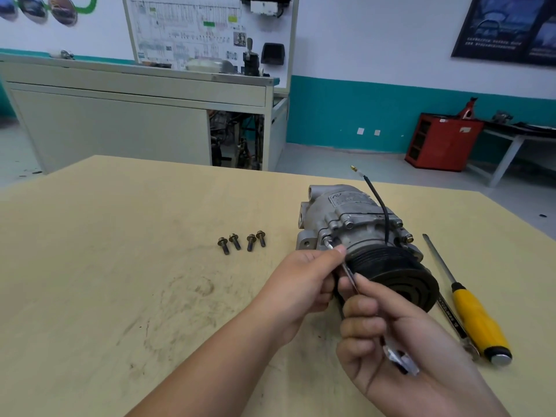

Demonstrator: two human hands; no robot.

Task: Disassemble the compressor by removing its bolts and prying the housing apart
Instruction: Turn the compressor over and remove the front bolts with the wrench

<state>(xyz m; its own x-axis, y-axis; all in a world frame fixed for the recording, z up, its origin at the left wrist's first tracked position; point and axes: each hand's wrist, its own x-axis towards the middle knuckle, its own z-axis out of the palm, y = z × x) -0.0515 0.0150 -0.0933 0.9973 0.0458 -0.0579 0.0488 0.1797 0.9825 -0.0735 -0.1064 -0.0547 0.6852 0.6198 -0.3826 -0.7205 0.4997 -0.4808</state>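
The grey metal compressor (349, 218) lies on the wooden table (120, 266), its black pulley (391, 272) facing me and a black wire (379, 206) sticking up from it. Several removed bolts (242, 242) lie in a row to its left. A slim metal wrench (349, 273) reaches to a bolt head (328, 240) on the housing's left side. My left hand (304, 284) pinches the wrench near its tip, beside the pulley. My right hand (397, 341) grips the tool's rear end, which shows between the fingers.
A yellow-handled screwdriver (478, 320) lies on the table to the right of the compressor, with another thin tool (451, 317) beside it. Beyond the table stand a grey workbench (135, 115), a red cabinet (442, 142) and a white side table (511, 145).
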